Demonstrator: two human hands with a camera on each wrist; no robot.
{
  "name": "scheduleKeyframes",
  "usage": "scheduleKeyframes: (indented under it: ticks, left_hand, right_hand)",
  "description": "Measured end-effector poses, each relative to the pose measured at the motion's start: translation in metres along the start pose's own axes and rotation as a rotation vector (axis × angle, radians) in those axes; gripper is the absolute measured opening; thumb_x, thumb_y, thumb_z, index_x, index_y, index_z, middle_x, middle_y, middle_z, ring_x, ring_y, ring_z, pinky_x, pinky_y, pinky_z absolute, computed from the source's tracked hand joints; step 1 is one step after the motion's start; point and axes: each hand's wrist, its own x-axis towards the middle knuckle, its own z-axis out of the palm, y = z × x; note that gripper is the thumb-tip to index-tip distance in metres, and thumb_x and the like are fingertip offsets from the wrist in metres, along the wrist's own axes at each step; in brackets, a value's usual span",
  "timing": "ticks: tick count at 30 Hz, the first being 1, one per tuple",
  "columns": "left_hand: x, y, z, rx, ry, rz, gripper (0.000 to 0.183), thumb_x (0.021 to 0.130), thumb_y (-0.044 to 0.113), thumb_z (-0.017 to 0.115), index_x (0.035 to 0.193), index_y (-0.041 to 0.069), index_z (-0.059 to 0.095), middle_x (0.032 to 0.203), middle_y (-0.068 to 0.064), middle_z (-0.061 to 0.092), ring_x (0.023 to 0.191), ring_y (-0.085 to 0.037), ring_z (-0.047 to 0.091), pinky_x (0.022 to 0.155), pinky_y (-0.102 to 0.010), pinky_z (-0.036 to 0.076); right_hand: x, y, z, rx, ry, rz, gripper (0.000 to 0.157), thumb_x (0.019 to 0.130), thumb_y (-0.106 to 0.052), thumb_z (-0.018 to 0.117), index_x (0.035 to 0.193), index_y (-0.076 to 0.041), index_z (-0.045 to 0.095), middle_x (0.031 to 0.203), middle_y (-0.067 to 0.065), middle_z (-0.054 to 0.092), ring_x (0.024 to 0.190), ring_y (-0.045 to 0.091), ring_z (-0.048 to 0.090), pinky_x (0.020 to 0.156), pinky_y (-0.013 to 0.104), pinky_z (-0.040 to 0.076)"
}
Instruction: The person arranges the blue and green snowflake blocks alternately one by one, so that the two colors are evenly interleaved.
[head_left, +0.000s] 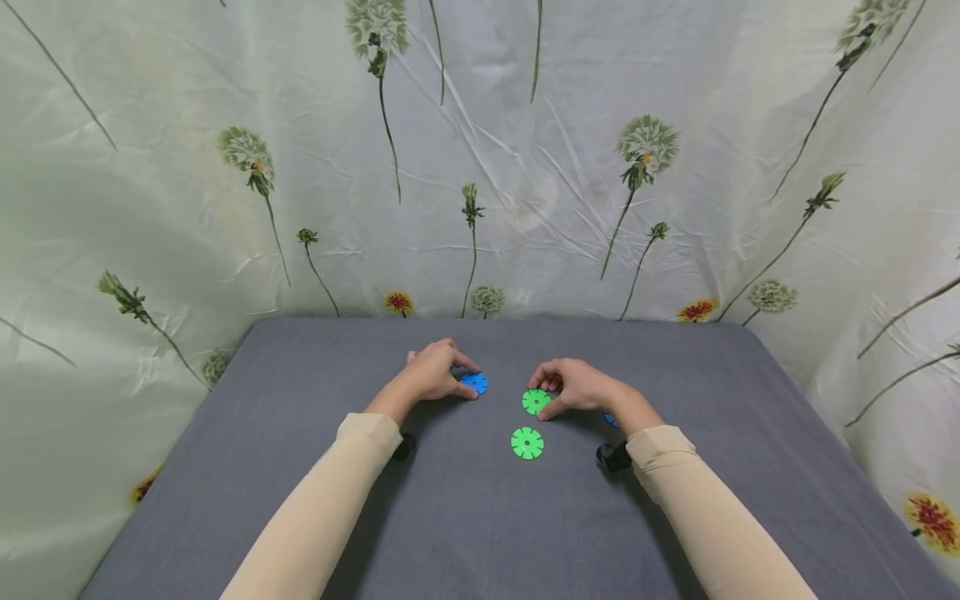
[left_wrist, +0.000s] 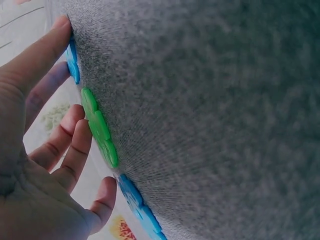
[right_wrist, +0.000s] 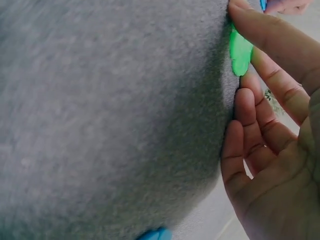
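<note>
Both sleeved forearms (head_left: 318,504) extend forward — the left hand (head_left: 431,372) and the right hand (head_left: 576,386) angled inward, facing each other, thumb and forefinger of each pinching — the right's remaining fingers (right_wrist: 245,107) bent.

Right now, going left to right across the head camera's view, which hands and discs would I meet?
Left hand, blue disc, nearer green disc, right hand, partly hidden blue disc. Farther green disc left out: it overlaps the right hand.

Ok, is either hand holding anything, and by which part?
The left hand pinches a blue disc by its edge, thumb opposite finger; the right hand pinches a green disc, also by its edge.
</note>
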Motion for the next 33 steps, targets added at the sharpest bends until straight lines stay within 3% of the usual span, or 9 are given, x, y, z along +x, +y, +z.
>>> scheduleKeyframes:
  ticks: [10, 19, 25, 33]
  left_hand:
    - [-0.0012, 0.0038, -0.0011, -0.005, 0.005, -0.026, 0.042, 0.083, 0.04, 0.094, 0.123, 0.033, 0.083, 0.139, -0.003, 0.062, 0.132, -0.027, 0.057, 0.114, -0.064, 0.032]
    - [-0.0006, 0.0028, -0.0003, -0.013, 0.002, -0.031, 0.041, 0.083, 0.04, 0.094, 0.123, 0.033, 0.084, 0.138, -0.003, 0.062, 0.131, -0.027, 0.058, 0.11, -0.062, 0.034]
    - [-0.0005, 0.0031, -0.0003, -0.018, -0.004, -0.039, 0.042, 0.084, 0.04, 0.094, 0.124, 0.033, 0.083, 0.143, -0.004, 0.06, 0.136, -0.028, 0.055, 0.112, -0.062, 0.033]
    - [-0.0025, 0.003, 0.0, -0.022, 0.004, -0.038, 0.043, 0.083, 0.041, 0.094, 0.124, 0.033, 0.083, 0.142, -0.003, 0.061, 0.134, -0.027, 0.056, 0.11, -0.06, 0.033]
  right_hand:
    - [-0.0037, -0.0025, 0.0001, 0.06, 0.01, -0.018, 0.043, 0.083, -0.013, 0.094, 0.111, -0.011, 0.063, 0.094, 0.004, 0.06, 0.083, 0.017, 0.054, 0.077, 0.033, 0.046]
    - [-0.0065, -0.0028, 0.0013, 0.084, -0.029, -0.016, 0.055, 0.084, -0.012, 0.093, 0.132, -0.007, 0.066, 0.104, 0.008, 0.063, 0.087, 0.017, 0.054, 0.082, 0.033, 0.047]
    - [-0.0085, -0.0011, -0.0002, 0.106, -0.048, -0.013, 0.052, 0.086, -0.005, 0.089, 0.134, -0.006, 0.07, 0.113, 0.01, 0.066, 0.094, 0.018, 0.057, 0.086, 0.034, 0.05]
    - [-0.0079, -0.0002, 0.0025, 0.095, -0.019, -0.015, 0.049, 0.087, -0.008, 0.09, 0.132, -0.005, 0.072, 0.104, 0.007, 0.064, 0.089, 0.016, 0.054, 0.081, 0.032, 0.048]
